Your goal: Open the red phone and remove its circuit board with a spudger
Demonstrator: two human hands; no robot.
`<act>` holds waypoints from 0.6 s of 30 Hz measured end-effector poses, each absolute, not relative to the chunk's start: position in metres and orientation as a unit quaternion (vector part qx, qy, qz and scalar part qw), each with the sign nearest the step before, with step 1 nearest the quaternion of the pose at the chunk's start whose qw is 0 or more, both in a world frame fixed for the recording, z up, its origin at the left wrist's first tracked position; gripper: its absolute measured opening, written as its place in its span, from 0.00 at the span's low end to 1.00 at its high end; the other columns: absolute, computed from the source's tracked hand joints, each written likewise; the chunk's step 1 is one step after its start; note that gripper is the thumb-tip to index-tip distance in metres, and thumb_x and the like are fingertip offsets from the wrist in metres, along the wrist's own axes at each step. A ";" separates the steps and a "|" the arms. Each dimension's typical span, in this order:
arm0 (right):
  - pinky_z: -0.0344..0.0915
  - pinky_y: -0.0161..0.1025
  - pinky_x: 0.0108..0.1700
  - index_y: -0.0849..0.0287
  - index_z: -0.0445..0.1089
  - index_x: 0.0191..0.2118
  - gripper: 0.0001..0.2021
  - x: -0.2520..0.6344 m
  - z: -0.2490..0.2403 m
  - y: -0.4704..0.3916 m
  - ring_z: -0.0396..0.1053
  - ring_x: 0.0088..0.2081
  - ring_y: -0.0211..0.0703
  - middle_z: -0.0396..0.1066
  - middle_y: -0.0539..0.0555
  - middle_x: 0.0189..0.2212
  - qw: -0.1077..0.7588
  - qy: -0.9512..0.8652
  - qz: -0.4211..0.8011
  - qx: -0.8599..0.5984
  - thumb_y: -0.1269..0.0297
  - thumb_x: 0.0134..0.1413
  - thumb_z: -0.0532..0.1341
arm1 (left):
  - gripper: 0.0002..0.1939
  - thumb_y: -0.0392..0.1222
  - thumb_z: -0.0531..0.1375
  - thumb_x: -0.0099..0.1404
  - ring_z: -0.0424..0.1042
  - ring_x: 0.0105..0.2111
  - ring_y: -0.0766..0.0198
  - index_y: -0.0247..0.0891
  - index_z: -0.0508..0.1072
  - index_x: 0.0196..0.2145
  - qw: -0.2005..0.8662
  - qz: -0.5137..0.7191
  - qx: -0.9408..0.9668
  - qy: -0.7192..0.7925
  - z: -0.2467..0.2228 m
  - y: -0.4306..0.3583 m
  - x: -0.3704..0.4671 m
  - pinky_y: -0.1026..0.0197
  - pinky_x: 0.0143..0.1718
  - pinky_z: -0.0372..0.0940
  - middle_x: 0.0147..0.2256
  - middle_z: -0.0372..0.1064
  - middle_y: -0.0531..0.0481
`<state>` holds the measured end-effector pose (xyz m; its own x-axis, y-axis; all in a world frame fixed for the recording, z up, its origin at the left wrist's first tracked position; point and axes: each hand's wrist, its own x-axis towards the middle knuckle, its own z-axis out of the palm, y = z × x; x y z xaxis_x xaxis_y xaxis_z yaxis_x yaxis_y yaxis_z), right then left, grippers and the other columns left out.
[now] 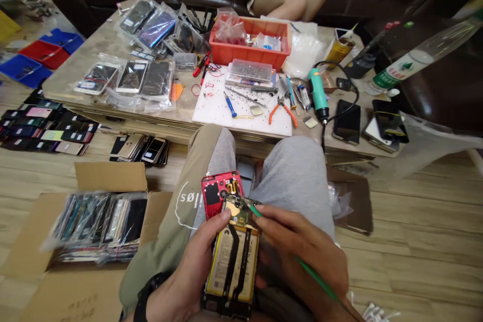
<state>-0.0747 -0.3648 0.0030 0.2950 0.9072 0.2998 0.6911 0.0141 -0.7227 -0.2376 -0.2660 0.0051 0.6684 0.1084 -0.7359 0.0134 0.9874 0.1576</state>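
While my left hand (190, 267) grips the opened phone (234, 261), my right hand (305, 244) pinches a green tool (316, 277) at the phone's board (238, 216).

low table (92, 48) with orange bin (226, 54), white mat (211, 116), bagged phones (132, 76)

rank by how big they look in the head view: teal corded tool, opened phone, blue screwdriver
Opened phone
Teal corded tool
Blue screwdriver
The opened phone's nearness to the camera exaggerates its size.

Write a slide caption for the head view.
Left hand holding an opened rectangular black smartphone, pale battery exposed; right hand holding a slim green tool at the smartphone's green circuit board.
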 end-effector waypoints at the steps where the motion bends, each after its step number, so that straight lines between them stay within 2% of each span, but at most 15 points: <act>1: 0.79 0.36 0.40 0.41 0.77 0.53 0.19 -0.073 0.003 -0.366 0.82 0.41 0.46 0.81 0.47 0.47 0.411 -0.557 0.120 -0.712 0.73 0.65 0.61 | 0.28 0.63 0.60 0.64 0.79 0.26 0.56 0.32 0.82 0.40 0.913 0.015 0.079 0.401 0.005 -0.267 -0.238 0.59 0.30 0.73 0.32 0.81 0.39; 5: 0.77 0.38 0.42 0.42 0.77 0.52 0.18 -0.068 0.007 -0.365 0.81 0.43 0.44 0.80 0.48 0.48 0.454 -0.547 0.101 -0.696 0.73 0.64 0.62 | 0.32 0.67 0.58 0.63 0.80 0.28 0.55 0.32 0.82 0.42 0.913 -0.025 0.062 0.402 0.004 -0.271 -0.241 0.60 0.30 0.72 0.34 0.82 0.38; 11: 0.76 0.36 0.43 0.47 0.76 0.51 0.18 -0.067 0.010 -0.357 0.80 0.43 0.42 0.81 0.48 0.43 0.524 -0.539 0.190 -0.632 0.76 0.62 0.62 | 0.30 0.65 0.60 0.63 0.81 0.28 0.53 0.33 0.83 0.41 0.913 0.001 0.069 0.402 0.006 -0.268 -0.242 0.57 0.33 0.74 0.33 0.82 0.38; 18: 0.78 0.36 0.40 0.49 0.78 0.49 0.18 -0.064 0.017 -0.348 0.80 0.41 0.44 0.81 0.51 0.41 0.511 -0.566 0.208 -0.612 0.78 0.60 0.62 | 0.34 0.66 0.56 0.64 0.80 0.28 0.56 0.28 0.83 0.40 0.931 -0.028 0.043 0.363 0.006 -0.264 -0.241 0.61 0.31 0.72 0.35 0.82 0.36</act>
